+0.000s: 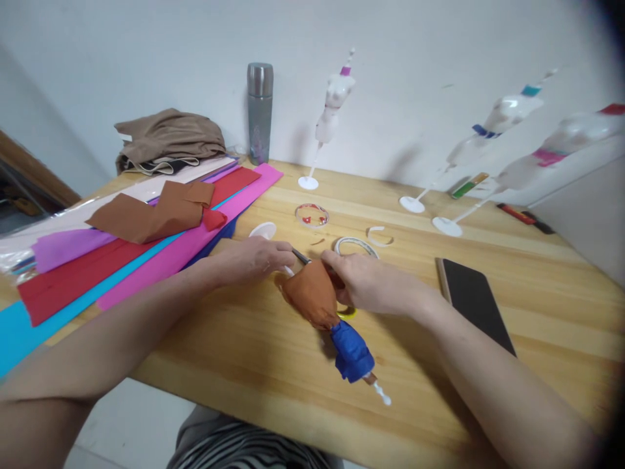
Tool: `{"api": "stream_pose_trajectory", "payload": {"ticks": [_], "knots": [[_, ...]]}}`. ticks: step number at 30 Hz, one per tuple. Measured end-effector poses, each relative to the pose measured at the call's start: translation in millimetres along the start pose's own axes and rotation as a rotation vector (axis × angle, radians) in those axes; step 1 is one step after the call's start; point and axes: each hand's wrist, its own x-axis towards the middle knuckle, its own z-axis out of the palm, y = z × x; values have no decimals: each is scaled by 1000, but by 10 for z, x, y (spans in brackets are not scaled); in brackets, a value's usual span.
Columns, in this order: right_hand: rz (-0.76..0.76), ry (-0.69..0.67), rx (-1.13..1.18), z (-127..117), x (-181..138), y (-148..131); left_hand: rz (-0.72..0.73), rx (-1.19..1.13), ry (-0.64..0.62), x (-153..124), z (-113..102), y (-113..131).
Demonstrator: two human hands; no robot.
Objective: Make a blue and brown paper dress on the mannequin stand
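A small mannequin, dressed in a brown crepe-paper skirt [312, 293] and a blue paper top [351, 352], lies tilted with its white beaded neck tip [383, 393] toward me. My left hand [258, 262] is closed around its white stand rod [289, 271]; the round white base [262, 230] shows behind. At the skirt's far right side, my right hand [366, 280] has bent fingers round what looks like scissors. Their dark blade [301, 256] points to the left hand, and a yellow loop [347, 312] shows below the palm. The fingers hide the rest.
Crepe-paper sheets [146, 260] with brown pieces [156, 212] on top cover the left side. Behind stand a flask [260, 114], folded cloth [170, 140] and white mannequins [332, 107]. Tape rings [356, 245], [312, 215] and a phone [476, 303] lie nearby.
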Motion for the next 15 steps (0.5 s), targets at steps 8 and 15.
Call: {"api": "stream_pose_trajectory", "payload": {"ticks": [8, 15], "knots": [[-40, 137, 4, -95, -66, 8, 28, -130, 72, -47, -64, -30], [37, 274, -68, -151, -116, 41, 28, -205, 132, -51, -90, -57]]}}
